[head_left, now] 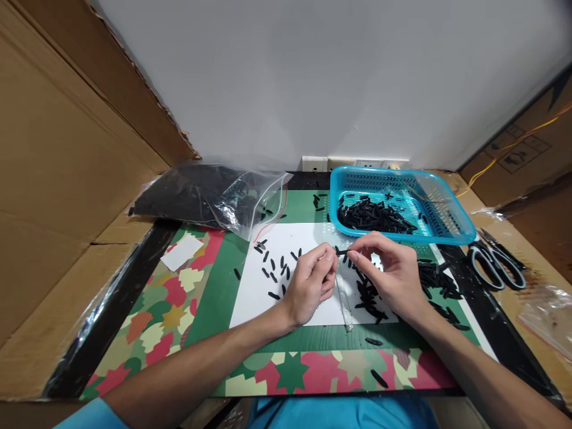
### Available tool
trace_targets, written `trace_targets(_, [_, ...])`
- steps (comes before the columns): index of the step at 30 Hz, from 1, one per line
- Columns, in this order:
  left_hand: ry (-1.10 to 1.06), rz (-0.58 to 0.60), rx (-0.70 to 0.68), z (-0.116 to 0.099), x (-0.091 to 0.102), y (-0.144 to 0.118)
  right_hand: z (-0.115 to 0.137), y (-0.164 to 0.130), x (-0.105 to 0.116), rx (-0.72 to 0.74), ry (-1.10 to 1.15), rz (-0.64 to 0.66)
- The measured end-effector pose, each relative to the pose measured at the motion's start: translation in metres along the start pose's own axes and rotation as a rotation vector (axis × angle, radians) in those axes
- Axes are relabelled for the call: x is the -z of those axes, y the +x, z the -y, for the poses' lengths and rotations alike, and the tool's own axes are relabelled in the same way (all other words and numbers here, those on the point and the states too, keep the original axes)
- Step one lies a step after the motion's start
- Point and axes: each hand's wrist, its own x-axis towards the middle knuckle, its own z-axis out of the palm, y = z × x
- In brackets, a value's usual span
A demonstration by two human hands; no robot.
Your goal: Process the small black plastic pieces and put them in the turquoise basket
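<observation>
My left hand [311,282] and my right hand [389,271] meet above a white sheet [254,292], both pinching one small black oblong piece [342,252] between their fingertips. Several loose black pieces [277,268] lie scattered on the sheet left of my hands. A denser heap of black pieces [369,295] lies under and beside my right hand. A thin clear tube [345,304] rests on the sheet between my wrists.
A blue plastic basket [447,223] holding black pieces stands at the back right. A clear zip bag [210,193] of black pieces lies at the back left. Scissors [496,265] lie on the right. Cardboard walls [67,179] flank the colourful mat [179,298].
</observation>
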Motion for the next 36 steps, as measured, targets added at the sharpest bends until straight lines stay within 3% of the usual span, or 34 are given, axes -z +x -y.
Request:
trace_targets(5, [-0.013,-0.005,-0.033,0.0026,0.0004,-0.0009,0.0025,-0.0022,-0.0019,0.084,-0.102,0.026])
trace_targets(10, [-0.009,0.004,-0.067,0.0030,0.0004,-0.0034,0.0030,-0.0031,-0.0013,0.091,-0.060,0.052])
trace_targets(26, [0.012,0.029,-0.048,0.0015,-0.0020,-0.0045,0.0000,0.0011,-0.0022,-0.188,0.242,0.106])
trace_targets(36, [0.020,0.031,-0.069,0.0024,-0.0012,-0.0044,0.0022,0.0029,-0.0029,-0.229,0.255,0.137])
